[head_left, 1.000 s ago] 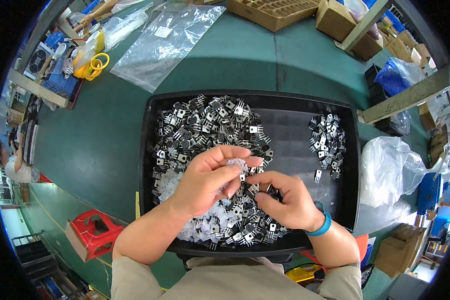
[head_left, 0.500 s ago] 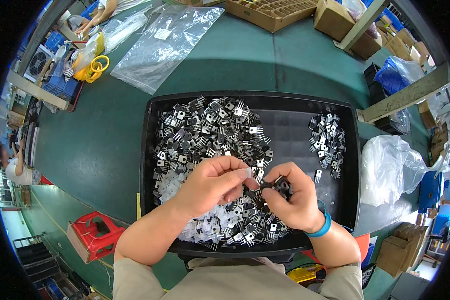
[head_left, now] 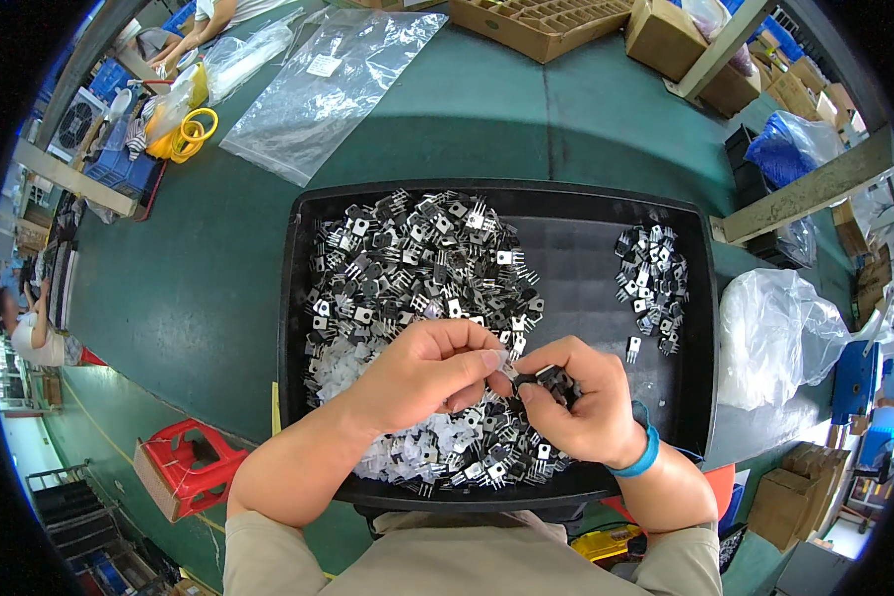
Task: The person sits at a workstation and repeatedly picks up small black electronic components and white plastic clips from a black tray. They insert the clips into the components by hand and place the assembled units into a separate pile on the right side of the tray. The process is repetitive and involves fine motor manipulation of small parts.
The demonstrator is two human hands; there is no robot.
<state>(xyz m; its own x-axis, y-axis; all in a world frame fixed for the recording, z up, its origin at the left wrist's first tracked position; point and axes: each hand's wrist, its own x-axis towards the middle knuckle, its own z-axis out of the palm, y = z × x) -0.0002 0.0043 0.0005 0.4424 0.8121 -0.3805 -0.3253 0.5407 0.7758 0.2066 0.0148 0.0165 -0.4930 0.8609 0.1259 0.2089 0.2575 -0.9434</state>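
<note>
Between the thumb and forefinger of my left hand (head_left: 429, 370) is a small translucent white pad (head_left: 505, 365). My right hand (head_left: 588, 409) pinches one black transistor at its fingertips, against the white pad, and more transistors (head_left: 556, 381) are gathered in its curled fingers. Whether the pad is on the transistor or just touching it, I cannot tell. Both hands are over a black tray (head_left: 501, 186). A large heap of three-legged transistors (head_left: 417, 243) fills the tray's left side, and loose white pads (head_left: 402, 452) lie on its near part. A smaller group of transistors (head_left: 649, 283) lies at the right.
The tray rests on a green table (head_left: 189, 298). Beyond it lie a clear plastic bag (head_left: 333, 84) and a divided cardboard box (head_left: 541, 28). Crumpled clear plastic (head_left: 779, 338) sits to the right. A red stool (head_left: 189, 467) stands at the left. Another person's arm (head_left: 194, 38) shows far left.
My left hand has moved slightly down and right, bringing the white pad to the transistor in my right fingertips. My right hand has turned a little, showing more of the transistors it holds.
</note>
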